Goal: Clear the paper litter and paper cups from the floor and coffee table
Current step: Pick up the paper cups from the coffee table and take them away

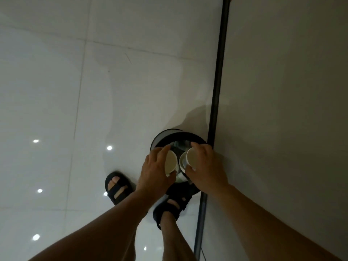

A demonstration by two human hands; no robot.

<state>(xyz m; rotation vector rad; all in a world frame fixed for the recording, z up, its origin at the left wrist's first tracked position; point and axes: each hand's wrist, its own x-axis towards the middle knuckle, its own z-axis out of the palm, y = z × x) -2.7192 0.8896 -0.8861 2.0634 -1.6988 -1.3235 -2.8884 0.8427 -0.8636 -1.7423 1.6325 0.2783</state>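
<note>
I look straight down at a round pedal bin [162, 137] with a black rim, standing open on the floor against the wall. My left hand [153, 169] is shut on a white paper cup [171, 162], held over the bin's mouth with its opening facing right. My right hand [206, 169] grips another white paper cup [193, 157], tilted with its opening facing left. A third white cup [182, 161] shows just below it, between the two hands; whether it is held or lies in the bin is unclear.
Glossy white floor tiles [75, 110] spread to the left and ahead. A pale wall [282, 110] with a dark skirting strip [218, 81] runs along the right. My right sandal [169, 206] rests on the bin's pedal; my left sandal [117, 186] stands on the floor.
</note>
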